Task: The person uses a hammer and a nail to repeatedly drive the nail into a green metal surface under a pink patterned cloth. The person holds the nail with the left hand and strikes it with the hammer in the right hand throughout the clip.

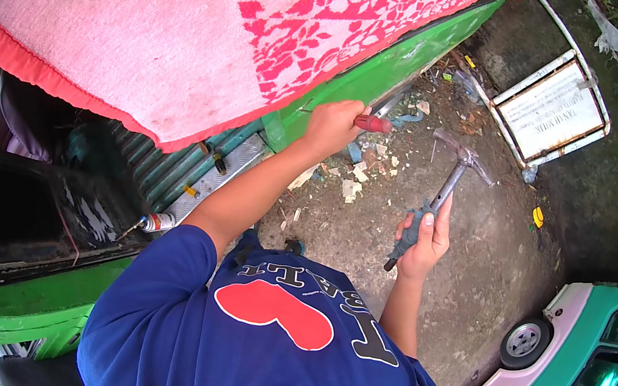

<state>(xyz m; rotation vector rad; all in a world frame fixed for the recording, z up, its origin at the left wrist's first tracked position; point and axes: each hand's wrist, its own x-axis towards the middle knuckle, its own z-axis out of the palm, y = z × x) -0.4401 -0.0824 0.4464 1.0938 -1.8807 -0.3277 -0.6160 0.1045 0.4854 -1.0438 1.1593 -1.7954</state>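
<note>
My left hand (331,127) is closed around a screwdriver with a red handle (373,124). Its thin shaft points left, towards the green painted panel (356,88) of a vehicle; whether the tip touches the panel, I cannot tell. In my right hand (425,245) is a claw hammer (452,176), held head up over the ground, apart from the screwdriver. Grey cloth (411,231) is wrapped around the hammer's metal tube handle. A pink and red patterned towel (187,40) drapes over the top of the panel.
On the metal step (227,171) lie screwdrivers, one yellow-handled (191,191). A spray can (160,222) lies beside them. Paint flakes (351,189) litter the ground. A framed white sign (552,113) bears writing. At lower right stands a teal and pink van (547,376).
</note>
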